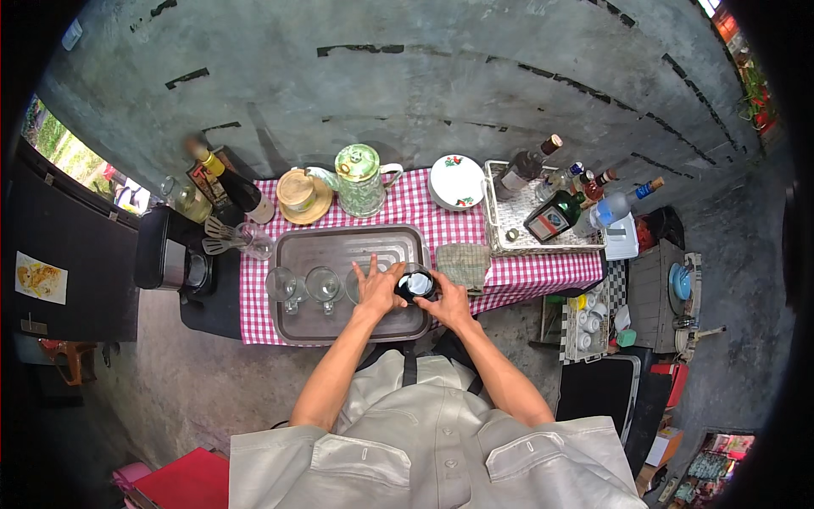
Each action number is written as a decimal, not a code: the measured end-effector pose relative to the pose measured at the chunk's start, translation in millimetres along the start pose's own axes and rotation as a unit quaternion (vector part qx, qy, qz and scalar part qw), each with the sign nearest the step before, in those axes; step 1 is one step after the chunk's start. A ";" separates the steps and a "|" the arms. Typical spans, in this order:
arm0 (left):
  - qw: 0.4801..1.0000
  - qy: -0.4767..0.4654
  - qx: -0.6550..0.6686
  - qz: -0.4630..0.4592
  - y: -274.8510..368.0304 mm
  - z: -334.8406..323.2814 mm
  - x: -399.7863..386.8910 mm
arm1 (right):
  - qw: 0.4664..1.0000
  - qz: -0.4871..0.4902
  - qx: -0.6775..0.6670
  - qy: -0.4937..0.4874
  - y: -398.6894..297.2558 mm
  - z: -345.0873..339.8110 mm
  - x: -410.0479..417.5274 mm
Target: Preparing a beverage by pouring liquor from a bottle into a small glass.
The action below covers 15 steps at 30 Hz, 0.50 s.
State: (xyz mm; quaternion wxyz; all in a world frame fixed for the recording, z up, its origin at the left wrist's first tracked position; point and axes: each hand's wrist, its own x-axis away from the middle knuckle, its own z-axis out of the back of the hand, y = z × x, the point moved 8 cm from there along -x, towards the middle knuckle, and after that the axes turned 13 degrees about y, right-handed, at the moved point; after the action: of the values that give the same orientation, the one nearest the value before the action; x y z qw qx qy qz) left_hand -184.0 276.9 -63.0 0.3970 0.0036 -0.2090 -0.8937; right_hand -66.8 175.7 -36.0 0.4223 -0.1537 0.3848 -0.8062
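Between my two hands is a small black round vessel with a shiny, reflecting top, over the right side of a brown serving tray. My right hand grips its right side between thumb and fingers. The thumb and index finger of my left hand are at its left side, the other fingers spread. A clear rim shows just behind the vessel; whether it belongs to another glass I cannot tell. Two clear glass mugs, the left mug and the middle mug, stand on the tray. A third glass is partly hidden by my left hand.
A folded cloth lies right of the tray. Behind stand a green teapot, white bowl and wooden-lidded jar. A wicker tray holds several bottles. At left are a wine bottle, a glass with spatulas and a black appliance.
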 end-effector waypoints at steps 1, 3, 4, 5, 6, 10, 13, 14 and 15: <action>1.000 0.000 0.000 0.000 -1.2 -1.6 -0.1 | 1.000 0.010 0.009 0.006 -1.1 0.5 -0.1; 1.000 0.009 0.025 -0.006 -0.2 -0.6 -0.6 | 1.000 0.012 0.005 0.006 -0.9 -0.1 -0.3; 1.000 0.009 0.024 -0.006 0.8 0.4 -0.8 | 1.000 0.014 0.000 0.007 -1.0 -0.2 -0.5; 1.000 0.000 0.011 -0.002 0.8 0.0 -1.1 | 1.000 0.014 0.000 0.007 -0.5 -0.2 -0.7; 1.000 -0.010 -0.001 0.002 0.6 -0.3 -0.5 | 1.000 0.013 0.006 0.006 -1.1 0.4 -0.9; 1.000 -0.004 0.002 -0.001 0.4 0.1 -0.2 | 1.000 0.015 0.012 0.006 -1.5 0.1 -1.0; 1.000 0.001 0.003 -0.001 -0.2 0.4 0.2 | 1.000 0.019 0.022 0.001 -2.4 0.4 -1.7; 1.000 0.002 0.005 0.000 -0.7 0.3 0.1 | 1.000 0.019 0.022 0.000 -2.9 0.2 -1.7; 1.000 0.002 0.006 0.001 -0.6 1.0 0.1 | 1.000 0.017 0.024 0.001 -2.4 -0.2 -1.6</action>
State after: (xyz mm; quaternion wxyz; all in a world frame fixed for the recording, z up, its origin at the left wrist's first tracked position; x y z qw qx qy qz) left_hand -184.6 277.5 -62.3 0.3981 0.0077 -0.2135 -0.8921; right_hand -67.3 177.9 -34.2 0.4388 -0.1365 0.3683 -0.8082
